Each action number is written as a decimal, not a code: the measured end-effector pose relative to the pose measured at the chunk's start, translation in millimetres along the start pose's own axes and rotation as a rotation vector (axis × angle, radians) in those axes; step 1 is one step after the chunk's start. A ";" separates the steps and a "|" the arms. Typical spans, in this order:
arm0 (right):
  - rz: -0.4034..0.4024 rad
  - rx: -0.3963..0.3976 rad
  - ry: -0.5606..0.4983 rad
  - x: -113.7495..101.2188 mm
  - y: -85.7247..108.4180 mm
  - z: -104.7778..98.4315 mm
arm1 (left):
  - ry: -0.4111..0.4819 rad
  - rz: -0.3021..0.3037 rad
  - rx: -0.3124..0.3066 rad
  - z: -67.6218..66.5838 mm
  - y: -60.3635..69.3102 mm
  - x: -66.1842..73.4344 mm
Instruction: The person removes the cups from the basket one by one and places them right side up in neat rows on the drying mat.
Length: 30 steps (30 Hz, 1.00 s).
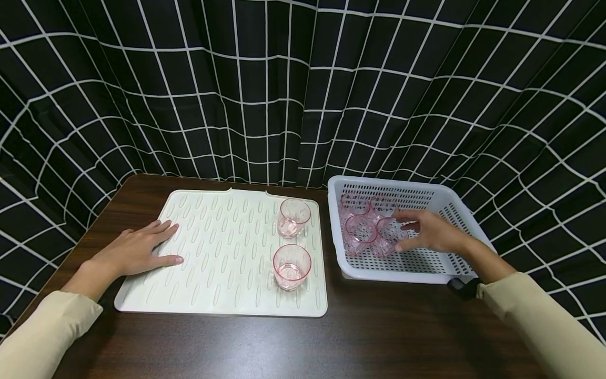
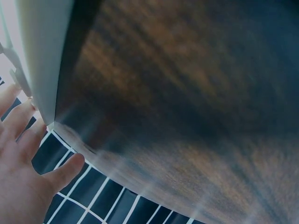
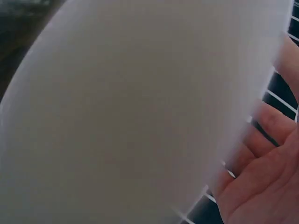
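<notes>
While the left hand [image 1: 134,252] lay, fingers spread, on the white mat [image 1: 213,247], the right hand [image 1: 432,231] was at the basket [image 1: 397,276], fingers parted from thumb, a pink glass [image 1: 385,239] just left of them; contact was unclear. Pinching evenly, clear of neighbouring glasses [image 1: 361,231], seemed safest.

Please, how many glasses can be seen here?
6: far glass and near glass on the white mat; four glasses, two behind two, in the left part of the basket. The right hand could hide more.

The left grip [image 1: 130,252] lies flat, thumb out. The right grip [image 1: 433,230] bends, thumb and fingers apart. Both arms [image 1: 544,321] reach forward.
</notes>
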State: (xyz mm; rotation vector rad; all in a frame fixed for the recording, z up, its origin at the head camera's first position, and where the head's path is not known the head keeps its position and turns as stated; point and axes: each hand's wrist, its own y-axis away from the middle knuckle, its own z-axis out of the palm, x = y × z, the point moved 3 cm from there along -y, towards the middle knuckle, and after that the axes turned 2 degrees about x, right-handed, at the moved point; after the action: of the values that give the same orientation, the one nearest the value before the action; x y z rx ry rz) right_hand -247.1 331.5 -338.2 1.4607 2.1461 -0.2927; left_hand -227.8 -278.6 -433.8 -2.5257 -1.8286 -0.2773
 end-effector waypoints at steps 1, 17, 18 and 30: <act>0.000 0.007 0.010 -0.2 0.0 1.5 | -0.001 0.000 0.000 -0.1 0.0 0.0; 0.044 0.010 0.113 -11.5 2.0 5.5 | -0.005 0.009 0.009 0.0 0.5 -0.9; 0.047 0.003 0.114 -12.4 2.1 5.0 | -0.004 0.008 0.008 0.1 0.5 -1.1; 0.027 -0.048 0.144 -20.0 2.4 -3.5 | -0.001 0.008 0.008 1.2 0.2 -0.9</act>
State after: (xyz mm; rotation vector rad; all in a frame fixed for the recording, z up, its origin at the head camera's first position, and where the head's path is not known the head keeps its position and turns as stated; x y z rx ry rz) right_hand -240.3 318.1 -324.3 1.5233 2.2280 -0.1280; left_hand -227.8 -279.4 -435.1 -2.5276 -1.8157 -0.2683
